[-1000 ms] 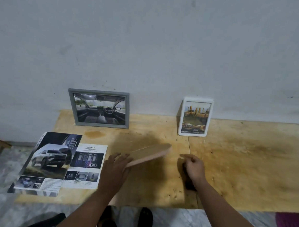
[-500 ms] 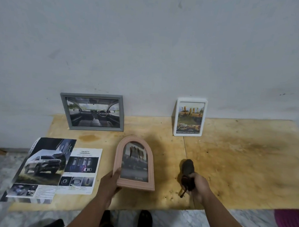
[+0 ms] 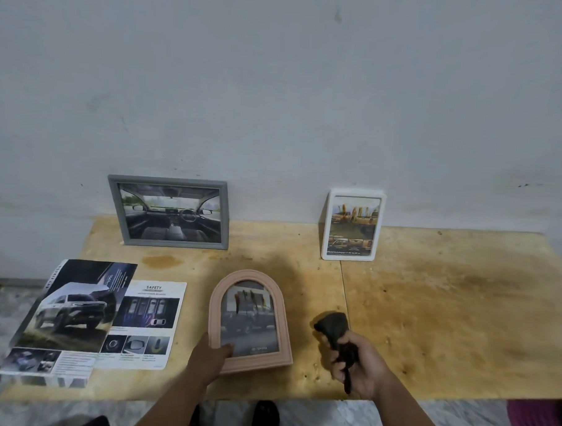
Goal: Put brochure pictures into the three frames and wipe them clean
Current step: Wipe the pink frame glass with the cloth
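Fingers, left: I see my left hand (image 3: 209, 358) gripping the lower left corner of the pink arched frame (image 3: 250, 321), thumb curled over its front face, the other fingers hidden behind it.
Fingers, right: my right hand (image 3: 356, 366) is clenched round a dark cloth (image 3: 336, 334); one bunched end sticks up above the fist, a thin tail hangs below it.
Pink frame: held tilted up toward me, a picture already behind its glass, just left of the cloth and apart from it.
Other frames: a grey frame (image 3: 170, 213) and a white frame (image 3: 353, 225) stand upright at the back, against the wall (image 3: 279, 84), both with pictures in them.
Brochure: two brochure sheets (image 3: 88, 320) lie flat at the bench's left end, the larger one overhanging the near left edge.
Open room: bare wood to the right of my right hand, up to the far right edge.
Surface: stained plywood bench (image 3: 446, 310), with a seam running front to back near the white frame.
Room: marbled floor (image 3: 328, 421) below the near edge.
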`<move>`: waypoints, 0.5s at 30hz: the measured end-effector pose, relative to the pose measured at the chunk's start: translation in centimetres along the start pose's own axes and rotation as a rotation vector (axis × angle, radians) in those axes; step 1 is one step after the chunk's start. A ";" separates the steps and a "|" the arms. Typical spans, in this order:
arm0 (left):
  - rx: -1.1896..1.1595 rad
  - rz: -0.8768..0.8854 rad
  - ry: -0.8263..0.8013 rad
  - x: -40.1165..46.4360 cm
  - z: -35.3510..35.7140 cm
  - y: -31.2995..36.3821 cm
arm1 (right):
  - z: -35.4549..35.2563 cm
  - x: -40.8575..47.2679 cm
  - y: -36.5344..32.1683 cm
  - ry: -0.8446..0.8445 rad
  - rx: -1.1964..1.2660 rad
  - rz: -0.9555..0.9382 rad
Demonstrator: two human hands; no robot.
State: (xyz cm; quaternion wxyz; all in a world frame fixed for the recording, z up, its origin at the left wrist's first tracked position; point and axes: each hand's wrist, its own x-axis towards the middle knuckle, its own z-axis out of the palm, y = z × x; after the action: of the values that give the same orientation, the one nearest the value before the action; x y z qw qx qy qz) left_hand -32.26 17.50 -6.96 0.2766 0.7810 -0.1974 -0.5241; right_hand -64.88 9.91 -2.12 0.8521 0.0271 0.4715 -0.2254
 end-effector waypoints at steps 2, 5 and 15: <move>0.039 0.029 0.019 -0.1 0.1 0.2 | 0.9 0.0 0.2 0.091 -0.065 0.041; 0.071 0.113 0.012 -0.3 0.1 0.4 | 2.3 0.3 0.5 0.290 -0.255 0.008; 0.773 0.352 0.066 2.4 -0.9 -1.7 | 5.0 3.7 2.5 0.189 -0.286 -0.085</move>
State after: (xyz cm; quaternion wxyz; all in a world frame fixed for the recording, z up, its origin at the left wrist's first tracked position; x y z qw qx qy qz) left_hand -30.48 17.58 -9.52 0.0551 0.7979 -0.5008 -0.3309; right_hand -58.22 9.52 -2.76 0.7891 -0.0930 0.5773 -0.1883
